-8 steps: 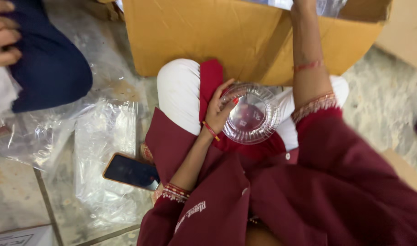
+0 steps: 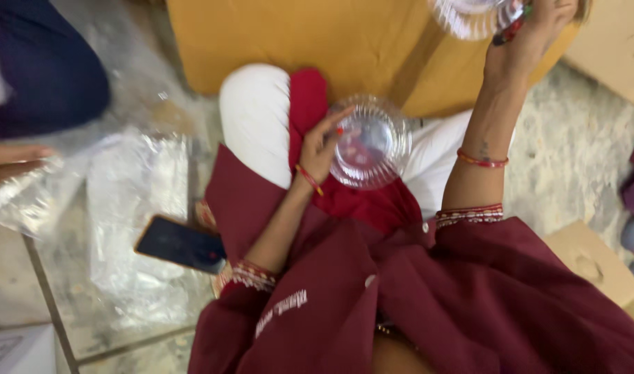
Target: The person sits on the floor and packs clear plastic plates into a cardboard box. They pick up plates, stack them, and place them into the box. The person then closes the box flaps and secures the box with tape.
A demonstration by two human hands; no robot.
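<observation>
My left hand grips a clear ribbed plastic bowl by its left rim, held over my lap above white trousers and a red cloth. My right hand is raised at the top right and holds a second clear ribbed plastic piece near the upper edge of the brown cardboard box. That second piece is cut off by the frame, so its full shape is hidden.
Clear plastic bags lie on the tiled floor at my left, with a dark phone beside my knee. Another person in dark blue sits at the upper left, a hand on the plastic. A small cardboard box is at the right.
My right hand has come back out of the big box holding a clear plastic piece. The left hand keeps the bowl over my lap.
</observation>
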